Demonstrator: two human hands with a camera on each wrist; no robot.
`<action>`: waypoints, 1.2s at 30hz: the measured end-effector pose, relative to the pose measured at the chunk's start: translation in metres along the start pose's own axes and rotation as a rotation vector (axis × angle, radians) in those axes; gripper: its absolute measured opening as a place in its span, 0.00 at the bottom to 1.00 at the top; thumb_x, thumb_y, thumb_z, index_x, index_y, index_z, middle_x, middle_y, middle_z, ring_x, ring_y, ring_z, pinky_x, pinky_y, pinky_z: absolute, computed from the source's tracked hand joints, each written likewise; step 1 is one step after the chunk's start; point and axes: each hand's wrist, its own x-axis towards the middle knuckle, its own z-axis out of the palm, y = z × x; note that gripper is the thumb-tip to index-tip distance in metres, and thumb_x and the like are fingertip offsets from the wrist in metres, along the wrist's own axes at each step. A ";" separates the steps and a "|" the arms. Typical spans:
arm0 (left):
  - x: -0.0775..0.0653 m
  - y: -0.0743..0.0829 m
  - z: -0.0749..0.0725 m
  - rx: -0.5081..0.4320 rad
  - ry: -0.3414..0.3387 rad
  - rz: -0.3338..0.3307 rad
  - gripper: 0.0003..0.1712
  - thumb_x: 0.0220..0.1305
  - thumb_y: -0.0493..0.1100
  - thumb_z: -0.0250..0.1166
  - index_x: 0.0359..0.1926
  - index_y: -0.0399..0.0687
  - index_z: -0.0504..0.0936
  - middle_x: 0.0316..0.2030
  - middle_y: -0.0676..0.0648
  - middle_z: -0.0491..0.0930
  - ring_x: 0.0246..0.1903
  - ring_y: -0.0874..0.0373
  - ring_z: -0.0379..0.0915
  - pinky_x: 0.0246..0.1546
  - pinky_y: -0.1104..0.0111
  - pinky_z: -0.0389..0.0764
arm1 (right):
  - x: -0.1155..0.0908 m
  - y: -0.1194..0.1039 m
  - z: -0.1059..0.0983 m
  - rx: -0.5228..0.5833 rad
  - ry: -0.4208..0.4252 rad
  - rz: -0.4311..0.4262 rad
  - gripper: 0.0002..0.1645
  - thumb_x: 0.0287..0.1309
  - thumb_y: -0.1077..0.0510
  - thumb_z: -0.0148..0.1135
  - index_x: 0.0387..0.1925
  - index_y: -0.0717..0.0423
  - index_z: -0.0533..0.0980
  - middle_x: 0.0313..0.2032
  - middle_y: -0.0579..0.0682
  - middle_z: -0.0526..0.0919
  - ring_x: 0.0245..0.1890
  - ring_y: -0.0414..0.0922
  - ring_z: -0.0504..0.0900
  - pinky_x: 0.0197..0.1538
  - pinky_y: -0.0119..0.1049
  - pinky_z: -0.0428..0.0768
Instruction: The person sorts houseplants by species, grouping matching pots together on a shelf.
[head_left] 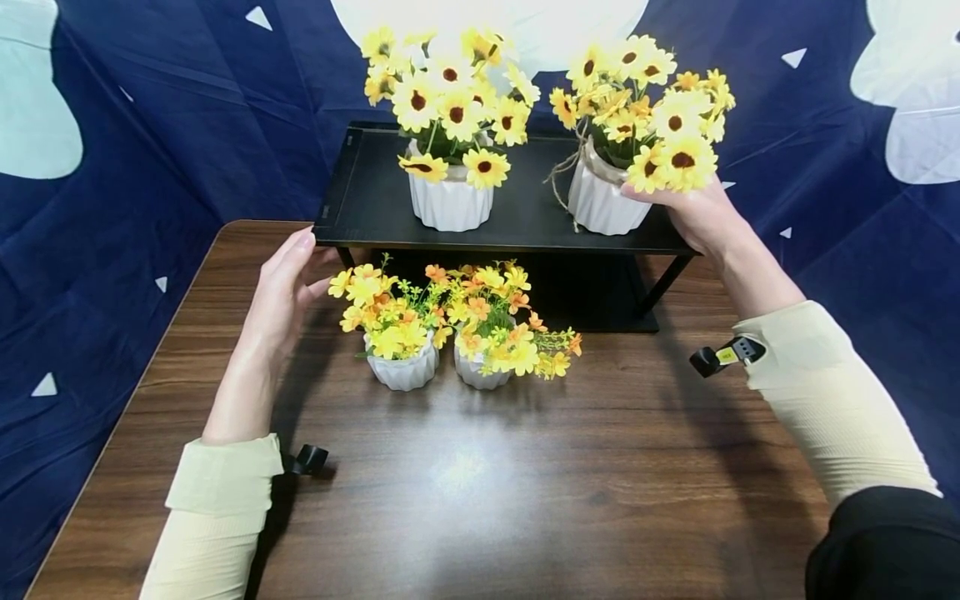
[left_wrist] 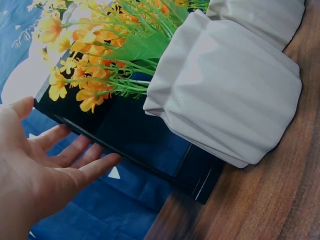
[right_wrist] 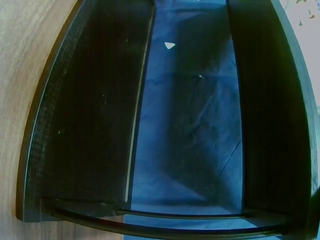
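A two-tier black shelf (head_left: 360, 179) carries two white ribbed flowerpots with yellow daisies on its top board. My right hand (head_left: 693, 208) grips the right flowerpot (head_left: 603, 200), thumb across its front, other fingers mostly hidden behind flowers and pot. Twine hangs on that pot's left side. The left flowerpot (head_left: 452, 202) stands untouched. At the shelf's left end, my left hand (head_left: 281, 283) touches the frame with thumb near the top corner; in the left wrist view the fingers of this hand (left_wrist: 45, 175) extend along the dark side. The right wrist view shows the shelf (right_wrist: 90, 110) but no hand.
Two smaller white pots with yellow-orange flowers, a left one (head_left: 405, 367) and a right one (head_left: 480, 372), stand before the shelf on the brown wooden table (head_left: 600, 467). A dark blue patterned cloth (head_left: 187, 108) hangs behind.
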 end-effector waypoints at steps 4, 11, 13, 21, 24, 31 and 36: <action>0.000 0.000 0.001 -0.005 -0.001 0.004 0.21 0.77 0.57 0.57 0.64 0.57 0.77 0.58 0.59 0.79 0.62 0.59 0.71 0.52 0.71 0.75 | 0.000 0.000 0.000 0.011 -0.005 0.019 0.34 0.50 0.85 0.61 0.56 0.58 0.75 0.52 0.50 0.81 0.50 0.42 0.79 0.53 0.29 0.78; -0.001 0.000 0.001 -0.007 0.000 0.006 0.21 0.77 0.56 0.57 0.64 0.57 0.78 0.58 0.58 0.79 0.61 0.59 0.71 0.52 0.72 0.76 | -0.001 -0.001 -0.001 0.026 -0.026 0.045 0.35 0.50 0.85 0.61 0.58 0.58 0.74 0.53 0.50 0.80 0.51 0.42 0.79 0.54 0.30 0.79; -0.001 0.000 0.001 -0.008 0.001 0.003 0.20 0.77 0.56 0.57 0.63 0.57 0.78 0.57 0.59 0.79 0.61 0.60 0.71 0.52 0.72 0.76 | -0.002 -0.001 -0.001 0.021 -0.026 0.061 0.33 0.51 0.84 0.62 0.57 0.58 0.74 0.52 0.50 0.80 0.50 0.42 0.79 0.54 0.30 0.78; -0.001 0.000 0.001 -0.010 0.002 0.006 0.20 0.77 0.57 0.57 0.63 0.58 0.78 0.57 0.59 0.79 0.61 0.59 0.71 0.51 0.72 0.76 | -0.002 -0.002 -0.001 -0.004 -0.024 0.102 0.33 0.53 0.81 0.63 0.59 0.57 0.73 0.55 0.49 0.79 0.54 0.41 0.78 0.59 0.29 0.75; -0.001 0.000 0.001 -0.004 0.004 0.006 0.20 0.77 0.57 0.57 0.63 0.58 0.78 0.57 0.59 0.78 0.62 0.59 0.70 0.51 0.72 0.76 | -0.001 -0.003 0.000 -0.025 -0.036 0.108 0.32 0.54 0.81 0.63 0.58 0.57 0.73 0.54 0.48 0.79 0.54 0.41 0.77 0.60 0.30 0.73; -0.001 0.000 0.001 0.000 0.010 0.001 0.20 0.77 0.58 0.57 0.62 0.59 0.78 0.57 0.59 0.78 0.62 0.60 0.69 0.52 0.72 0.76 | -0.001 -0.005 0.001 -0.036 -0.043 0.123 0.34 0.54 0.80 0.64 0.60 0.56 0.72 0.56 0.47 0.78 0.58 0.40 0.75 0.64 0.31 0.71; 0.000 0.000 0.002 0.016 0.008 0.003 0.19 0.77 0.58 0.56 0.62 0.60 0.78 0.58 0.60 0.77 0.62 0.61 0.69 0.52 0.73 0.76 | 0.000 -0.004 0.001 -0.033 -0.045 0.114 0.32 0.53 0.79 0.65 0.58 0.57 0.74 0.53 0.47 0.80 0.55 0.41 0.76 0.62 0.31 0.72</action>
